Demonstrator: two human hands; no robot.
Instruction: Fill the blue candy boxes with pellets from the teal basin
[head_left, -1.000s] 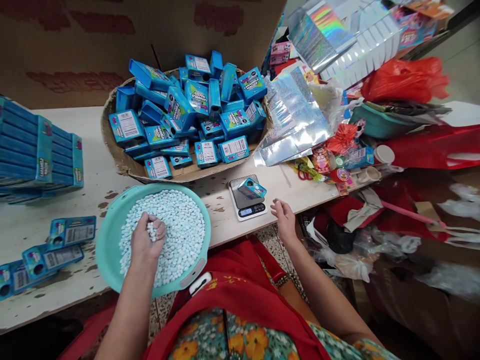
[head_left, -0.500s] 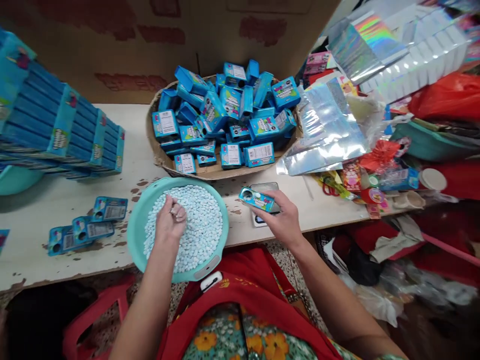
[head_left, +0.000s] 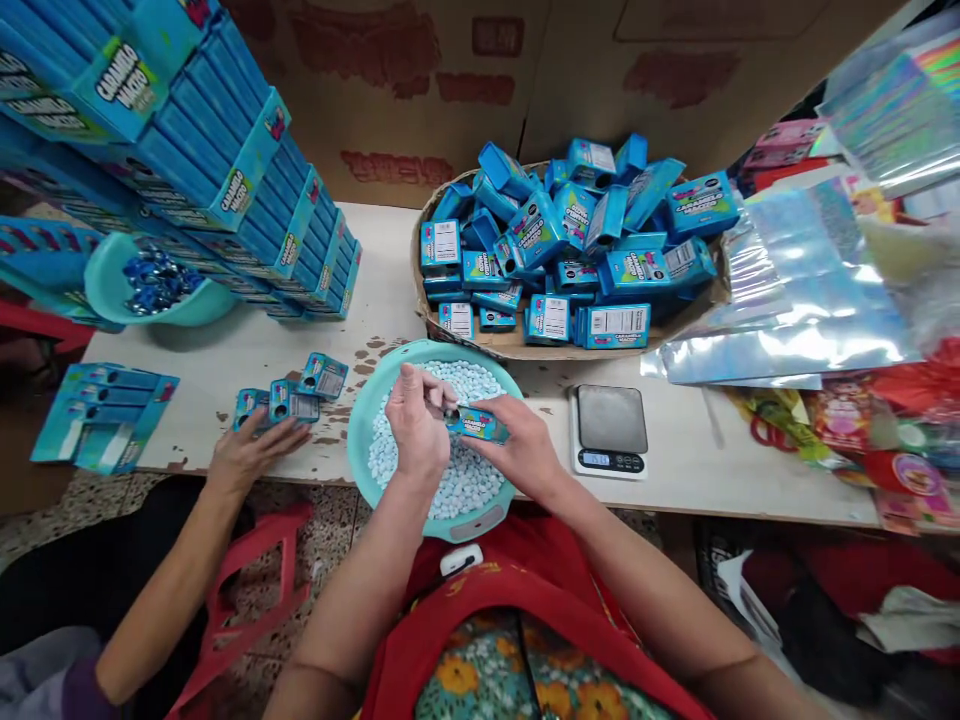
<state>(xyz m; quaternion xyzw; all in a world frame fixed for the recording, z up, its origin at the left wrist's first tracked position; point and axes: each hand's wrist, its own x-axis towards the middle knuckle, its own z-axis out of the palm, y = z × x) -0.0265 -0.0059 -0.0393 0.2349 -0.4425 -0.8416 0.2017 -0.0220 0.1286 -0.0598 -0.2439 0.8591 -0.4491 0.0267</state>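
Note:
A small blue candy box is gripped in my right hand, tilted over a teal bowl of pale blue candies. My left hand is closed at the box's round opening, fingers curled; what it holds is hidden. To the right lies a digital scale with nothing on its plate. Behind the bowl a cardboard tray is heaped with blue boxes. Three blue boxes sit left of the bowl.
A co-worker's hand touches the small boxes at the left. Stacked blue display cartons rise behind it, near a teal bowl of dark blue wrapped pieces. Shiny silver sheets cover the right side.
My right hand has brought the box from over the scale to the bowl, and my left hand has risen to meet it. The view has swung left; a co-worker's hand now shows.

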